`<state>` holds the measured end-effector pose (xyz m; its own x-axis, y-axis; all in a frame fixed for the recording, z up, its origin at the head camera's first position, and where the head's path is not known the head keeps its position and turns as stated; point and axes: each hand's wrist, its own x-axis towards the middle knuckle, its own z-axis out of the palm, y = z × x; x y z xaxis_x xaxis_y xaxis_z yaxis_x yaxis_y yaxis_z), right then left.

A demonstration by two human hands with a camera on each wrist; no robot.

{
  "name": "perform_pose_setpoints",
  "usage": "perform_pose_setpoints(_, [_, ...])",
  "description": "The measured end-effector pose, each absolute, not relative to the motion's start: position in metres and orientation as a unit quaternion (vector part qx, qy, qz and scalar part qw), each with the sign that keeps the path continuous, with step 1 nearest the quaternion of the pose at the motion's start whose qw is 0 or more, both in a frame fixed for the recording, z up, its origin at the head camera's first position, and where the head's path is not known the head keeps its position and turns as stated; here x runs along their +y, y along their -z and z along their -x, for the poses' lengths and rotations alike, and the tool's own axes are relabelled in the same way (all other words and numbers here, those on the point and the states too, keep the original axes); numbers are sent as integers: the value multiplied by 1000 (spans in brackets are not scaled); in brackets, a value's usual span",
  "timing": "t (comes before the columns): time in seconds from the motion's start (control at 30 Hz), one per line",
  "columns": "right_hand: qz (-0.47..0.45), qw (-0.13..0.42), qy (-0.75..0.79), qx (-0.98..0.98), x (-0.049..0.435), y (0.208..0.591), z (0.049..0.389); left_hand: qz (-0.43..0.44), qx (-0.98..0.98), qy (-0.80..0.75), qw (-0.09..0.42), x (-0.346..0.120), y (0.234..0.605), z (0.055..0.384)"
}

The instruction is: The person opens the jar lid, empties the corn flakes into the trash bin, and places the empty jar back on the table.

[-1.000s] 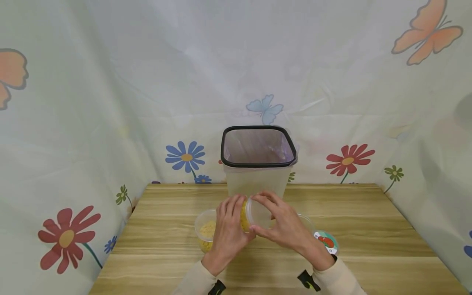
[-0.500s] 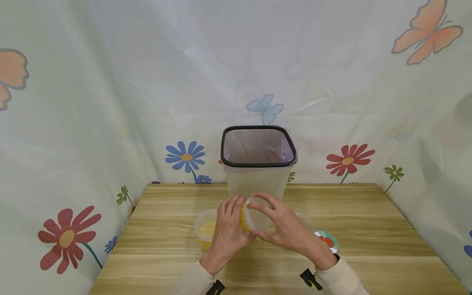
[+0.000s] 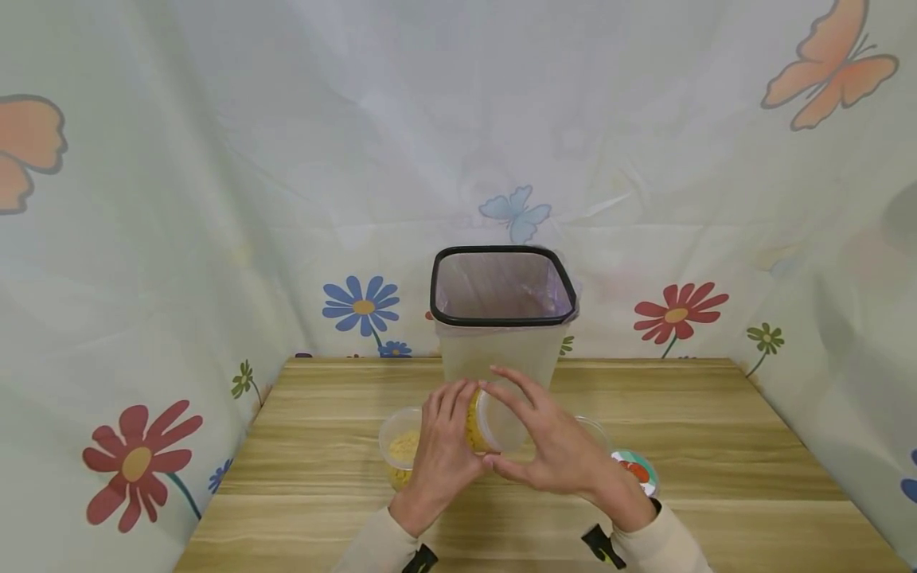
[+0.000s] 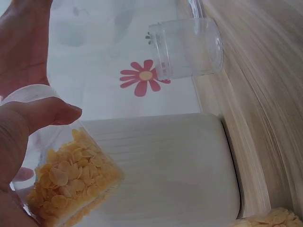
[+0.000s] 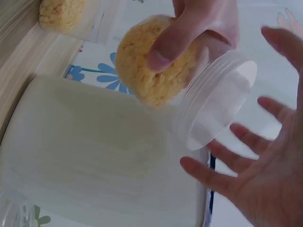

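Observation:
In the head view my left hand (image 3: 447, 446) grips a clear plastic jar (image 3: 474, 430) of yellow flakes, tilted with its mouth toward the right. A translucent white lid (image 5: 218, 99) sits on the jar's mouth. My right hand (image 3: 555, 446) is beside this lid, its fingers spread around it; in the right wrist view a gap shows between the fingertips (image 5: 191, 165) and the lid. The left thumb (image 5: 163, 49) presses on the jar's side. Part of the jar is hidden behind the left hand.
Left of the hands stands another clear tub (image 3: 401, 446) with yellow flakes. A clear jar (image 4: 189, 47) stands to the right, partly behind the right hand. Near it is a round red-and-green label (image 3: 634, 471). A lined bin (image 3: 501, 350) with a black rim stands behind the hands.
My right hand's fingers have come off the lid and spread wider. My left hand keeps its grip on the jar, almost in the same place.

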<state>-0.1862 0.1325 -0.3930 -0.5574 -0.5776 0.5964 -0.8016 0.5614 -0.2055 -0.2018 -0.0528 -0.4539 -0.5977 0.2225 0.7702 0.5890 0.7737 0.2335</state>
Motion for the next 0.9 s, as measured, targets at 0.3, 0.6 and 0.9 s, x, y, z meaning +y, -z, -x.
perform_pose_setpoints(0.3, [-260,241,-259,-898,119,384,172,232,-860,224,396,-51,453,201])
perform_pose_setpoints(0.6, [-187,202,-262,-925,112,388,173,232,-859,216,402,-50,453,201])
perform_pose_setpoints(0.9, [-246,198,-244,-917,122,390,175,234,-861,205,401,-50,454,200])
